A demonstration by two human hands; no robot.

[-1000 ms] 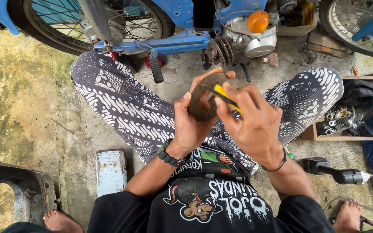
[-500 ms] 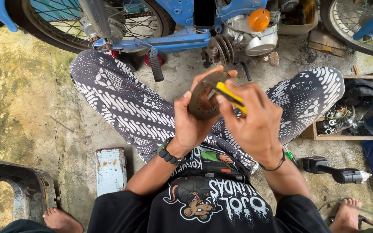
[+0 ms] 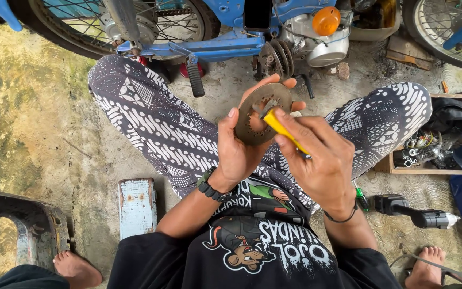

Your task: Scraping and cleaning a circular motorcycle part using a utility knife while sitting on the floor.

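Observation:
My left hand (image 3: 241,150) holds up a round rusty-brown metal disc (image 3: 256,115) with a toothed inner opening, fingers wrapped behind it. My right hand (image 3: 322,160) grips a small tool with a yellow handle (image 3: 283,130), and its tip rests against the disc's face near the centre. Both hands hover above my lap, between knees in black-and-white patterned trousers (image 3: 151,123). A black watch (image 3: 208,186) is on my left wrist.
A blue motorbike (image 3: 231,32) with spoked wheels and an orange indicator (image 3: 325,20) stands ahead. A small pale-blue metal block (image 3: 137,206) lies left, a black power tool (image 3: 415,213) right, and a wooden tray of small parts (image 3: 423,155) far right. Bare feet show at the bottom corners.
The disc has turned so its flat face shows more fully. My right hand has shifted slightly with the yellow tool against it.

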